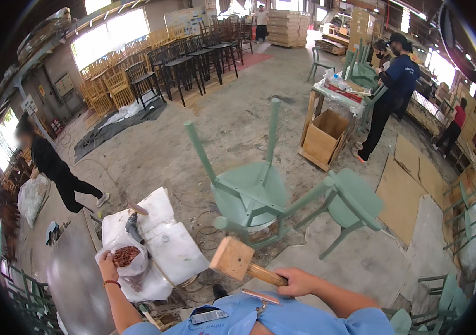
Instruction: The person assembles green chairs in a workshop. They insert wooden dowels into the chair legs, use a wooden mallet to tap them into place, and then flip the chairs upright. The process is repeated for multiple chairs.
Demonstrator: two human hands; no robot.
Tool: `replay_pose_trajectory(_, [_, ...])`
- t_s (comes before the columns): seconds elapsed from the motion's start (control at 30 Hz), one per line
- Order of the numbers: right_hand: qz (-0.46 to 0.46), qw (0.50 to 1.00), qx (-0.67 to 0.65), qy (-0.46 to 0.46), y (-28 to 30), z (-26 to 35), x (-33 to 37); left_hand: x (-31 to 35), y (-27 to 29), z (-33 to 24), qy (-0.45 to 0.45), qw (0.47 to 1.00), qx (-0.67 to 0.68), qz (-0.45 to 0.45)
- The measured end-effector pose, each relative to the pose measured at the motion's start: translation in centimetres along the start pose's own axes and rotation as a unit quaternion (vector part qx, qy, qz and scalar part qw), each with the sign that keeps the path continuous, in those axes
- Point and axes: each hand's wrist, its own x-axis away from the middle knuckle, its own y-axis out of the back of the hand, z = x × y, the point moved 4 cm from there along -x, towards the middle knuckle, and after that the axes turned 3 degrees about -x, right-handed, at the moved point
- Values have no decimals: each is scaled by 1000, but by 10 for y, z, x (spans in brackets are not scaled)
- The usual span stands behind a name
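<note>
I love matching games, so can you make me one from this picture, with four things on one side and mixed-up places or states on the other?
Things:
1. Wooden mallet
2. Plastic bag
3. Green chair in the middle
4. Open brown box

Places or states:
A. Upside down, legs in the air
B. Beneath the cluttered worktable
C. Gripped by the right hand
D. Held by the left hand, with reddish-brown bits inside

Right pairs: 1-C, 2-D, 3-A, 4-B
</note>
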Motion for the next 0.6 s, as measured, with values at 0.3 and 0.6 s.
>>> replay_pose_trajectory(0.3, [-160,976,-123,79,63,-21,21,221,-243,44,168,836,397,340])
replay_pose_trajectory(0.6, [-324,935,60,133,98,-43,55,367,-460,-5,248,805,205,498])
